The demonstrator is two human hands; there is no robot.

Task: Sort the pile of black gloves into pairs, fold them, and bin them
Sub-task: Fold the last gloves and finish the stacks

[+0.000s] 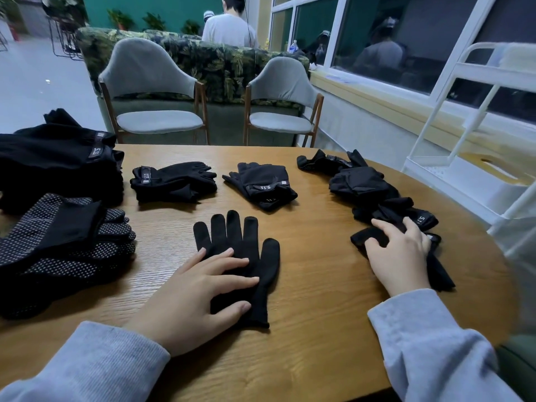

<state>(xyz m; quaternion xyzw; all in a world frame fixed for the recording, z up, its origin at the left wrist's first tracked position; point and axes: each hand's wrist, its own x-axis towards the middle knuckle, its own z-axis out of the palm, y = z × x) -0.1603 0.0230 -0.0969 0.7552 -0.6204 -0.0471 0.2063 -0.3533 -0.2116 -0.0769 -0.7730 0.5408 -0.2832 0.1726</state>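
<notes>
A plain black glove (236,242) lies flat on the wooden table (313,329), fingers pointing away. My left hand (200,297) presses on its palm and cuff with straight fingers. My right hand (400,256) grips a black glove (364,237) at the near end of the loose glove pile (362,184) on the right. Two folded pairs lie further back: one (174,181) at centre left, one (264,182) at centre. Stacks of gloves sit at the left: dotted ones (63,245) near, plain labelled ones (58,158) behind.
A white wire rack cart (464,117) stands at the table's right edge. Two grey chairs (153,91) face the far side of the table. A person in a white shirt (229,27) stands behind a patterned sofa.
</notes>
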